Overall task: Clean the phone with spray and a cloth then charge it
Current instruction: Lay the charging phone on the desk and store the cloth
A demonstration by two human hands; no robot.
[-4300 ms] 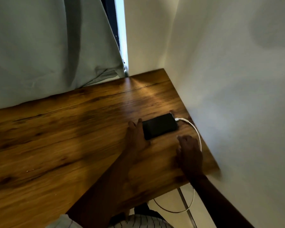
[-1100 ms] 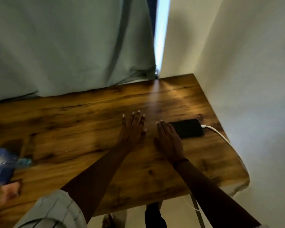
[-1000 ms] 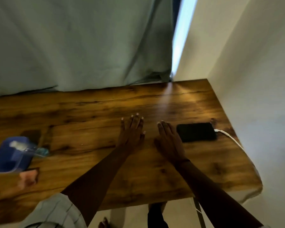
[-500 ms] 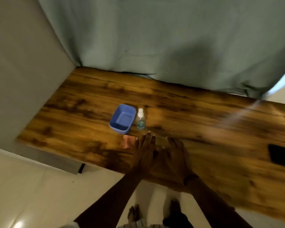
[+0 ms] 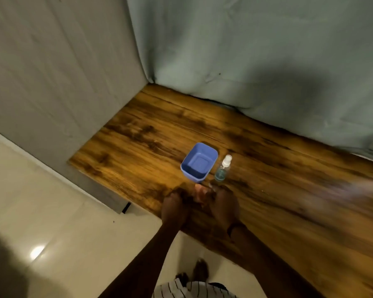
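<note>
A small pink cloth (image 5: 199, 195) lies on the wooden table (image 5: 289, 190) near its front edge. My left hand (image 5: 174, 206) is at the cloth's left side and my right hand (image 5: 223, 204) at its right side, with the fingertips of both at the cloth. Blur hides whether either hand grips it. Just behind the right hand stands a clear spray bottle (image 5: 222, 169) with a white cap and some bluish liquid. The phone is out of view.
A blue plastic tub (image 5: 199, 162) stands left of the bottle. A grey wall panel (image 5: 63, 82) bounds the table's left end, and a green curtain (image 5: 256, 61) hangs along its back. Pale floor tiles (image 5: 63, 233) lie below the front edge.
My view has swung left, away from the plugged-in phone, which has left the frame. Both hands have moved from flat on the table near the phone to either side of the pink cloth.
</note>
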